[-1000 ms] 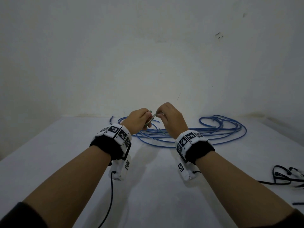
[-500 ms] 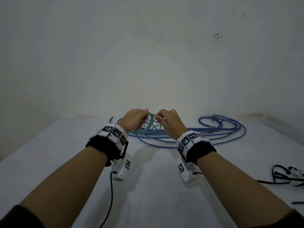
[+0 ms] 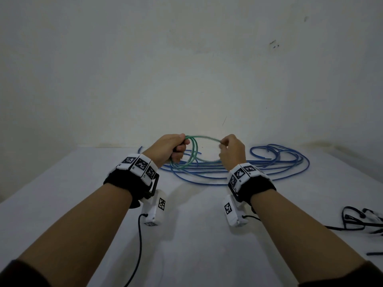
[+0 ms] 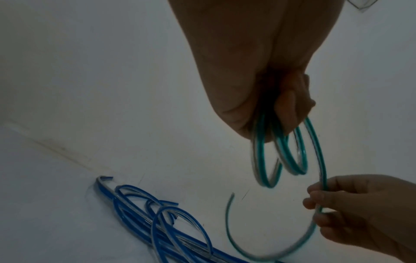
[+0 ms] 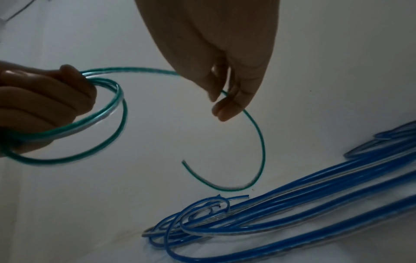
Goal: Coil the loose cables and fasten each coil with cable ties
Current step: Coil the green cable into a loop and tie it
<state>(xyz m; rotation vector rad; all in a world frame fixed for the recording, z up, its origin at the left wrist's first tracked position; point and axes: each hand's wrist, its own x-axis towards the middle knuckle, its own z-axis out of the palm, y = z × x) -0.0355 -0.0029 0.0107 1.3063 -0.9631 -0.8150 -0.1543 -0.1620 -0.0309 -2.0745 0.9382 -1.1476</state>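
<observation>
- The left hand was closed in a fist around a green cable, its fingers curled round the gathered loops; the left wrist view showed about three loops hanging out of the fist.
- The right hand pinched a single strand of that same green cable between thumb and fingertips, the other fingers loosely bent beside them.
- The green cable arched through the air from one hand to the other, above the bench; past the right hand's pinch its free end curled down and round without touching anything I could make out.
- One green cable was in view, held clear of the bench by two hands.
- A tangle of blue cable lay loose on the bench just beyond the hands, near the wall; whether it was one cable or several could not be told, though at least two cut ends showed in the right wrist view.
- A black cable lay on the bench at the right edge, well apart from the blue one, with pale pieces beside it too small to identify.
- A short dark strip lay nearer, also at the right edge.
</observation>
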